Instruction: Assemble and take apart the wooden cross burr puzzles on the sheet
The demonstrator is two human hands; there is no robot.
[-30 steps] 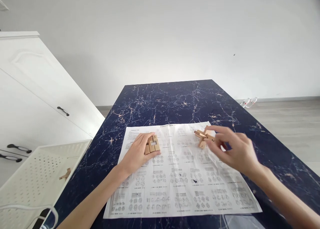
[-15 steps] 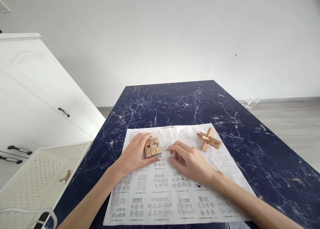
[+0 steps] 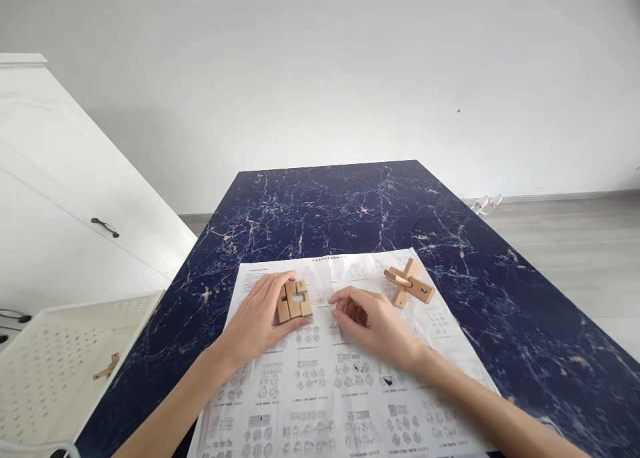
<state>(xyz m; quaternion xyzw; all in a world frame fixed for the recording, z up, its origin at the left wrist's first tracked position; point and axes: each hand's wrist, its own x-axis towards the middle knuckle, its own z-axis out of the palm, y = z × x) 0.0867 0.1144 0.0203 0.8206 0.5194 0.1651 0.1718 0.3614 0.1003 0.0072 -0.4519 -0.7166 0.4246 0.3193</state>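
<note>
Notched wooden puzzle pieces [image 3: 294,301] lie side by side on a printed instruction sheet [image 3: 367,411], with small rectangular gaps between them and a number on one. My left hand [image 3: 260,311] grips them from the left, fingers along the far edge and thumb along the near edge. To their right, my right hand [image 3: 373,321] rests over the sheet. Its fingers are loosely curled, thumb and forefinger slightly apart, with nothing visible between them. Beyond that hand stands a cross-shaped wooden assembly [image 3: 410,285] of interlocked pieces, one marked 2.
The sheet lies on a dark blue marbled table [image 3: 320,211]. At the lower left is a white perforated basket [image 3: 55,365] with a wooden piece [image 3: 107,366] inside. A white cabinet [image 3: 75,178] stands on the left. Clear plastic bottles [image 3: 487,204] are on the floor at right.
The whole view has shifted, so things appear further left. The right hand's fingers are a little more curled. My left hand stays around the puzzle pieces.
</note>
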